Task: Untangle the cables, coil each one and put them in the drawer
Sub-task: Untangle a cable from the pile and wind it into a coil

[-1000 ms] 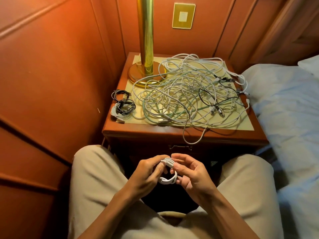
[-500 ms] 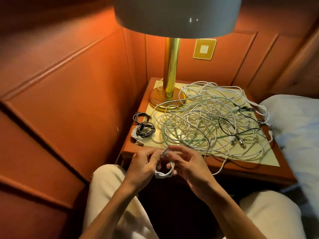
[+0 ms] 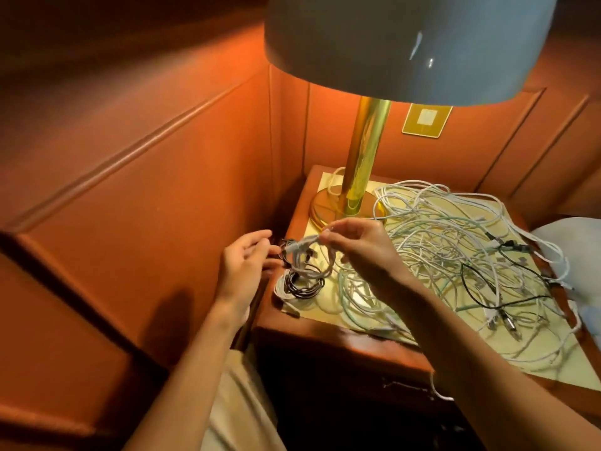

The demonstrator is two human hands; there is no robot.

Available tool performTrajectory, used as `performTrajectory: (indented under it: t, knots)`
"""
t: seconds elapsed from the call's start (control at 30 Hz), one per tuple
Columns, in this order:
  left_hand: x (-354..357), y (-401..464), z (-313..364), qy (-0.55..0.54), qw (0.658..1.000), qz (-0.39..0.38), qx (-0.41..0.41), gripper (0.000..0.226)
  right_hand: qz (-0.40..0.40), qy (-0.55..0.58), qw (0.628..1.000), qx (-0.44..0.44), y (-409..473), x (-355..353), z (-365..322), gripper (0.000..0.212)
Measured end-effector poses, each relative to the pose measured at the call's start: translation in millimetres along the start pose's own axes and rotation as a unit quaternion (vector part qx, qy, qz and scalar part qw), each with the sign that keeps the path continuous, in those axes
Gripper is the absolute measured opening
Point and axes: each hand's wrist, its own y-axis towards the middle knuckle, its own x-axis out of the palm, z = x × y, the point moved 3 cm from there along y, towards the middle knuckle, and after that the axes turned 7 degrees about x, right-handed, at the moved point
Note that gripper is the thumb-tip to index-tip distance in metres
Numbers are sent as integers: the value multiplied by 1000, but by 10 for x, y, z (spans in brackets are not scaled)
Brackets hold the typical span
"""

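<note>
Head view found us at the setting-down step: our right hand (image 3: pixel 357 245) pinched the coiled white cable (image 3: pixel 304 255) above the finished coils (image 3: pixel 300 284) on the counter (image 3: pixel 325 336); left hand (image 3: pixel 244 262) lay slack, empty. Next, lowering and releasing, then the tangle (image 3: pixel 455 255).

Head view (close) down onto nightstand (image 3: pixel 328 340)

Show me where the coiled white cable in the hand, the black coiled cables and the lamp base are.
coiled white cable (image 3: pixel 304 255): head view, on its hanging loops.
black coiled cables (image 3: pixel 304 284): head view, on the dark coil.
lamp base (image 3: pixel 322 206): head view, on the brass rim.
</note>
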Motion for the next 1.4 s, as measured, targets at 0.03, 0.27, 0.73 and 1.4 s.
performTrajectory:
  t: [0.03,0.27,0.73,1.4]
  knots:
    - [-50,116,-69,14,999,20,-28,24,8,-11,1000,5,134,8,-21,9]
    - [12,489,-301,20,986,-31,-165,27,58,-146,987,37,885,258,158,2]
    - [268,625,-357,244,961,-130,-8,37,21,-404,914,-26,851,64,292,22]
    - [329,597,-378,248,966,-68,-28,21,-59,-641,757,-113,720,-12,612,36]
